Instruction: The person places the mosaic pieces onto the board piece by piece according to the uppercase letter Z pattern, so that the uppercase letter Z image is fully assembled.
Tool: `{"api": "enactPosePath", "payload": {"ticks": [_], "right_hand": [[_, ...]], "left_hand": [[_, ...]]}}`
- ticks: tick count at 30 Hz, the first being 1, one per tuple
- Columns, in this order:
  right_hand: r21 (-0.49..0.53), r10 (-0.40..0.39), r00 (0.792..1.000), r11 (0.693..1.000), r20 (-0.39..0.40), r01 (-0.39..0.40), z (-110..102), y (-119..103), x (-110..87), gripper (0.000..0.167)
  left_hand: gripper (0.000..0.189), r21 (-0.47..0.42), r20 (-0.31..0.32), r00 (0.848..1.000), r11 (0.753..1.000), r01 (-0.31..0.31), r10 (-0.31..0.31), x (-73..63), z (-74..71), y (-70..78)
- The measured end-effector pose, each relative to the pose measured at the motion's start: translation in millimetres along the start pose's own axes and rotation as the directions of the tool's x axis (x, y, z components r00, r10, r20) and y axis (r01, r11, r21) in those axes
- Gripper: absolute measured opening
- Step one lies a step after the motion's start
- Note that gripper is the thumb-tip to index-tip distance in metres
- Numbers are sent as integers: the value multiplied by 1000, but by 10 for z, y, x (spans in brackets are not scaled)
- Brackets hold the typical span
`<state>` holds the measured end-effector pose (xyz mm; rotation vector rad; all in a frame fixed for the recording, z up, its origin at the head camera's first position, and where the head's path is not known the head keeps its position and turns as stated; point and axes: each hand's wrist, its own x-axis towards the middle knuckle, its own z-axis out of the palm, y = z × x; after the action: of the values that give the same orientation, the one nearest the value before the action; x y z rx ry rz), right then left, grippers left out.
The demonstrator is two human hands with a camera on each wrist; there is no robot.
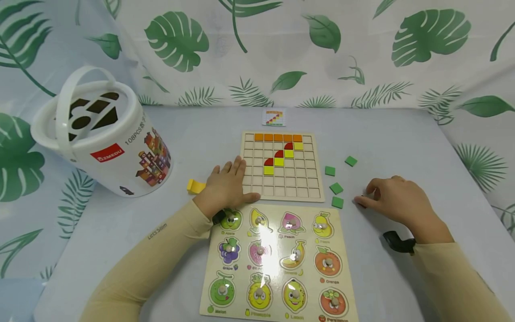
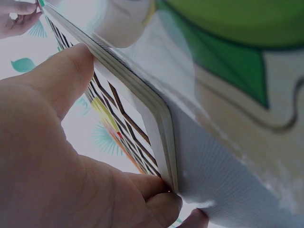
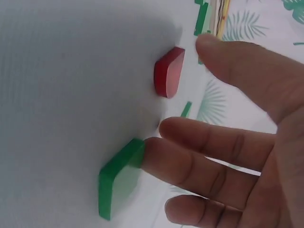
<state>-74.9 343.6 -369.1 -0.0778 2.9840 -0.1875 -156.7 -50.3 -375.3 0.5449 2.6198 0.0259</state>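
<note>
My left hand (image 1: 227, 190) rests against the left edge and lower left corner of a wooden grid board (image 1: 289, 188), fingers extended and thumb along its near edge. On the board are a row of orange squares (image 1: 279, 137), a diagonal of yellow squares (image 1: 279, 162) and red quarter-round tiles (image 1: 279, 154). My right hand (image 1: 396, 199) hovers low over the table to the right, fingers loosely bent. In the right wrist view, a red quarter-round tile (image 3: 168, 73) lies between thumb and fingers, apart from them. One fingertip there touches or nearly touches a green tile (image 3: 121, 178).
Several green squares (image 1: 336, 188) lie right of the board. A pattern card (image 1: 274, 117) sits behind it. Nearer me is a fruit puzzle board (image 1: 277, 268) with knobs. A white bucket (image 1: 120, 152) stands at left, with a yellow block (image 1: 195, 186) near my left wrist.
</note>
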Motion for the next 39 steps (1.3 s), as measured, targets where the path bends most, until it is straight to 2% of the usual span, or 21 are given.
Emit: {"api": "enactPosePath", "payload": {"ticks": [6,12,19,27,33,39], "right_hand": [[30,-54,999,998,8,54,55,-36,39,31],[-4,-140,989,990,-52,140,94,-119,87,25],[3,-59,996,998,-69,59,107,-169,105,28],[36,-22,999,999,-38,24,67,-142,68,28],[47,-40,998,998,-50,42,67,-133,98,23],[41,-102,984,993,-149,109,59,-233,218,22]], "left_hand": [[111,-3,-1,1000,1000,1,-1,-2,1,-1],[111,-4,3,1000,1000,1,-1,-5,-7,-1],[111,5,5,1000,1000,-3,3,-2,3,-7],[111,-1,-4,1000,1000,4,-4,7,17,-12],[111,4,-7,1000,1000,7,-7,13,23,-22],[111,-3,-6,1000,1000,5,-5,9,22,-21]]}}
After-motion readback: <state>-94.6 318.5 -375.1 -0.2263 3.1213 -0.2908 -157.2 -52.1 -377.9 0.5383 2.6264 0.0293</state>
